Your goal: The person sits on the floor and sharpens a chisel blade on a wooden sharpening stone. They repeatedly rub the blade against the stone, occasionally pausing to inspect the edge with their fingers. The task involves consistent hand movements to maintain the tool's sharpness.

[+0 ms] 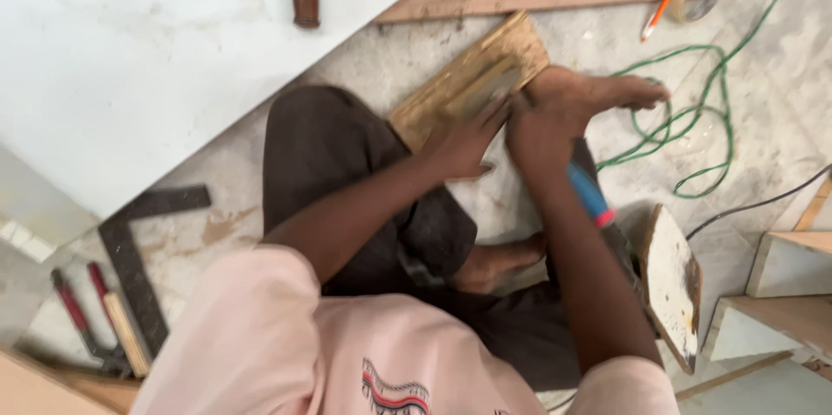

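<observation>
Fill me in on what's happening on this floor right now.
A person sits on the floor with both hands on a wooden board. The left hand presses flat on it; the right hand is beside it, over a blue-handled tool, though its grip is blurred. A bare foot braces the board's far end. A green cord and a metal square lie nearby.

Head camera — steep downward, close over floor [763,120].

Dusty workshop floor, daylight.
Pale stone floor [763,120], green cable [702,94] coiled, white board [130,60], steel square [130,259] lying flat.
</observation>
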